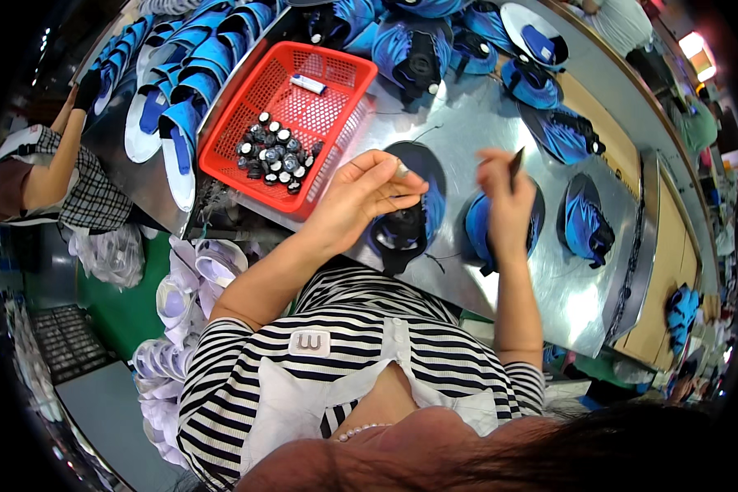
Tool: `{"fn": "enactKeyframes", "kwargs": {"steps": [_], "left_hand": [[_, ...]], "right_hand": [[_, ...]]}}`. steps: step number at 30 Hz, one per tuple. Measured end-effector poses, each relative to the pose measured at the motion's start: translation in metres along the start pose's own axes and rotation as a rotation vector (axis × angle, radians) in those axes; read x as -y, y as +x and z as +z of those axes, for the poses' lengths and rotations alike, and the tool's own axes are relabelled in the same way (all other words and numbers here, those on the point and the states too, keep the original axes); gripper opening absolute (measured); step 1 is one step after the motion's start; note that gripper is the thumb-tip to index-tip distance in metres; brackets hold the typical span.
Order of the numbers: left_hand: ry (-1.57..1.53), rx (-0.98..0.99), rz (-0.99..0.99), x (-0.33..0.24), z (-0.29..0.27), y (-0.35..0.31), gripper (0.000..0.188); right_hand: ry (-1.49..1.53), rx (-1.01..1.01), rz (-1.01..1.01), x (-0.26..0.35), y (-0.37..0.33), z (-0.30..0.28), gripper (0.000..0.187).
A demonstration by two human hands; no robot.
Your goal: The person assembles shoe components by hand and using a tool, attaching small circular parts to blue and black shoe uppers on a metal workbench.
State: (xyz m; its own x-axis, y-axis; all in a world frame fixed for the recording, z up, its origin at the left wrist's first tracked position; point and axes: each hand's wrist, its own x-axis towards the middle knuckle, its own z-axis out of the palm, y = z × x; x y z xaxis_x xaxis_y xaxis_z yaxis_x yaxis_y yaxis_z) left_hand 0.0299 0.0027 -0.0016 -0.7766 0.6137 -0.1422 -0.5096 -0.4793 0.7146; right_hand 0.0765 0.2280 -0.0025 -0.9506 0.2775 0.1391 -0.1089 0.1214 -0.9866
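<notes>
Above a blue-and-black shoe [406,234] on the metal table, my left hand [348,197] has its thumb and forefinger pinched together. A small pale bit shows at the fingertips, too small to name. My right hand [507,193], smeared by motion, grips a slim dark tool [516,161] that points upward. Below that hand sits a second blue-and-black shoe [478,230], partly covered by it. To its right stands another such shoe [585,220], untouched. Beside my left forearm, a red plastic basket [213,152] holds several small black pieces with white round tops [275,156].
A white-and-blue tube [307,84] lies in the basket. More blue shoes [414,57] crowd the table's far side. Rows of blue-and-white shoes [176,135] fill a surface at left, where another person's arm [57,156] reaches in. White shoe parts [176,299] are stacked below left.
</notes>
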Motion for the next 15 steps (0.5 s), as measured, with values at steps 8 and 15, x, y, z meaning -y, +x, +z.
{"fn": "enactKeyframes", "kwargs": {"steps": [8,15], "left_hand": [[0.062,-0.061,0.047,0.013,-0.025,0.002,0.016],[0.850,0.175,0.343,0.015,0.001,0.009,0.017]], "right_hand": [[0.160,0.142,0.046,0.006,-0.028,0.049,0.005],[0.393,0.018,0.154,-0.004,-0.015,0.024,0.009]]}}
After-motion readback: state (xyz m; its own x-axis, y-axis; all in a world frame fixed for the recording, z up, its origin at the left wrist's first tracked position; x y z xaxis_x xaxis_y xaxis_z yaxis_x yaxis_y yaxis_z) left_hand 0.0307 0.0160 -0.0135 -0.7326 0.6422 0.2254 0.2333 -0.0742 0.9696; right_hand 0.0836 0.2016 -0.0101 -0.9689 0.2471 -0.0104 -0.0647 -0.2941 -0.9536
